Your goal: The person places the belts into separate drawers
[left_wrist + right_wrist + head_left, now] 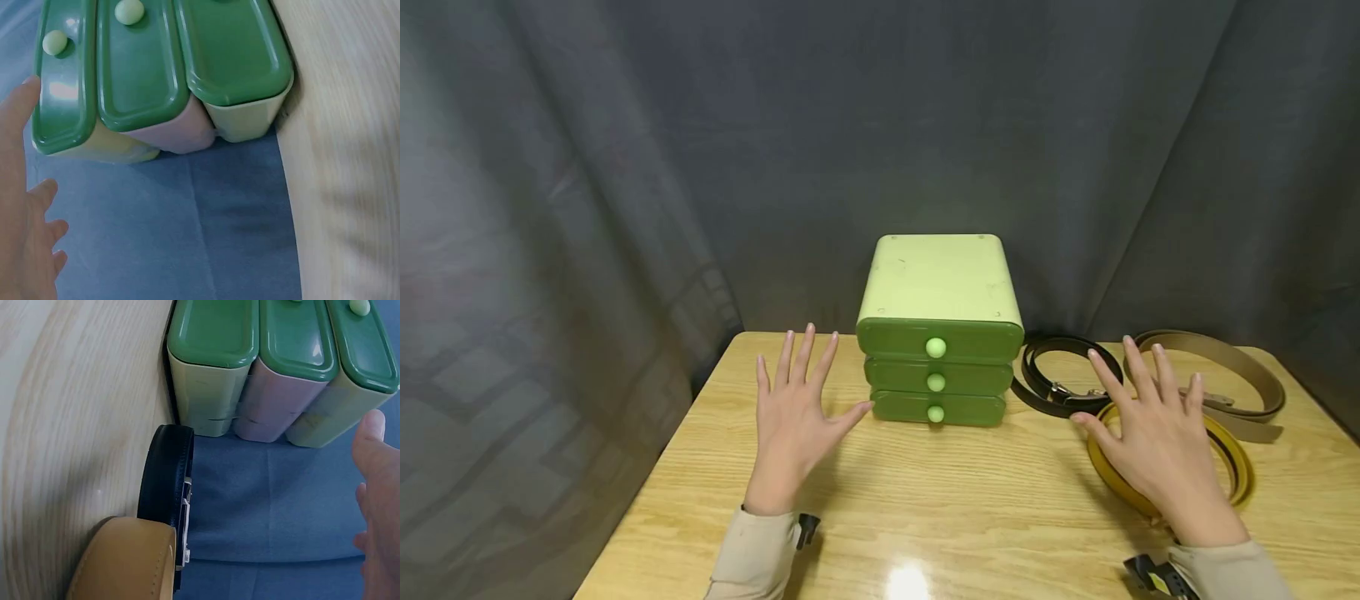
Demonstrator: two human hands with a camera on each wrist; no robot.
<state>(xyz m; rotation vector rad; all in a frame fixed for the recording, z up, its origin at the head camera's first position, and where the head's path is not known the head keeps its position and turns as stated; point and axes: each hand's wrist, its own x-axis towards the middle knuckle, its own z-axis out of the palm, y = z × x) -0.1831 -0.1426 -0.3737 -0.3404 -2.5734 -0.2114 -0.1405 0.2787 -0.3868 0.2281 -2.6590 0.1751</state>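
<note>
Yellow belt (pixel 1243 477) lies coiled on the wooden table, partly hidden in the head view by the right hand (pixel 1161 442), whose fingers are spread wide and grip nothing. The left hand (pixel 797 417) is spread as well, palm empty and fingers pointing away from the body; its thumb tip lines up with the side of the lowest drawer, though whether the two touch I cannot tell. Beige sleeves (pixel 748 550) cover both forearms, and a dark strap piece shows at each wrist. Between the hands, farther back, stands a drawer box (pixel 940 329) with a pale green top, three dark green fronts one above another, and a round light green knob (pixel 936 382) on each. Its sides, seen from the wrists, look pale green above and below with pink in the middle. Just beside the box, on the right hand's side, sits a coiled black belt (pixel 1063 408) with a silver buckle; a brown belt (pixel 1251 371) loops beyond the yellow one. Bare wood grain shows on the table (pixel 970 500), and a dark grey curtain (pixel 925 108) hangs behind.
</note>
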